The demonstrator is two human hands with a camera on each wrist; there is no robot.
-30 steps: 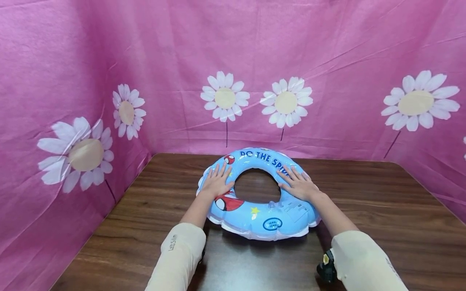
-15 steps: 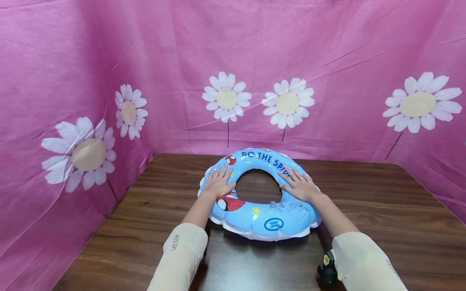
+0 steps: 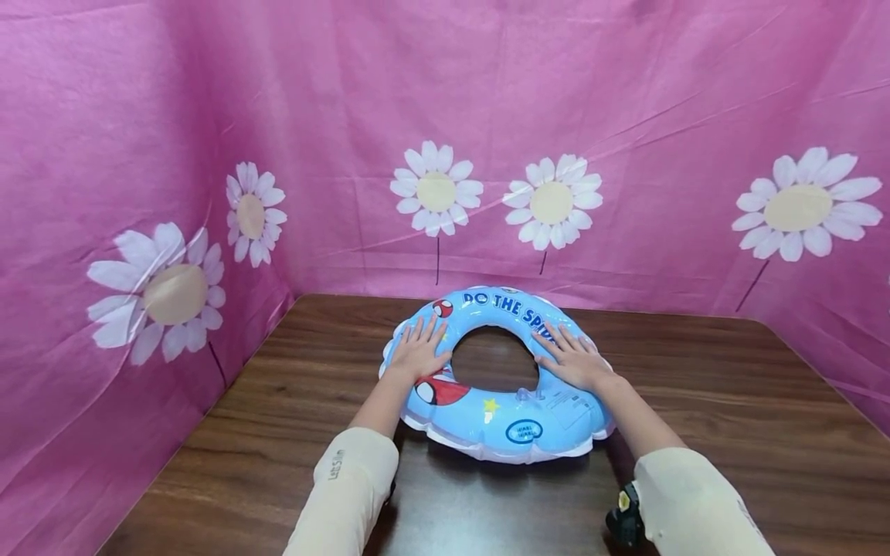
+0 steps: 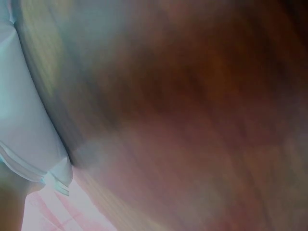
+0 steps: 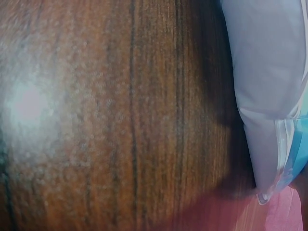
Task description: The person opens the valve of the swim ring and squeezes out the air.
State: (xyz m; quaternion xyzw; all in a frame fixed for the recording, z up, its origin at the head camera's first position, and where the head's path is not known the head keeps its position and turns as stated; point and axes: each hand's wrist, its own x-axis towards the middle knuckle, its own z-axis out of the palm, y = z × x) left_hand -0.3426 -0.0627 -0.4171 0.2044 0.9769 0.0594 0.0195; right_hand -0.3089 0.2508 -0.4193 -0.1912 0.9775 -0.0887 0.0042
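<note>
An inflated blue swim ring [image 3: 480,421] lies flat on the wooden table, printed with lettering, a yellow star and red cartoon masks. My left hand [image 3: 417,354] rests palm down on its left side, fingers spread and pointing away. On the ring's right side my right hand [image 3: 573,361] lies in the same way, fingers straight over the lettering. A clear valve [image 3: 528,394] shows at the inner edge near the front. Both wrist views look low along the table, with the swim ring's pale underside [image 4: 29,106] at the left and its white side [image 5: 269,62] at the right.
The brown wood-grain table [image 3: 716,401] extends around the ring on every side. A pink curtain [image 3: 334,93] with white daisies hangs behind the table and along both sides. A black wrist device [image 3: 626,516] sits under the right sleeve [image 3: 695,502].
The head view has shifted slightly, so the whole scene sits a little further right and lower. Both hands stay in place on the swim ring.
</note>
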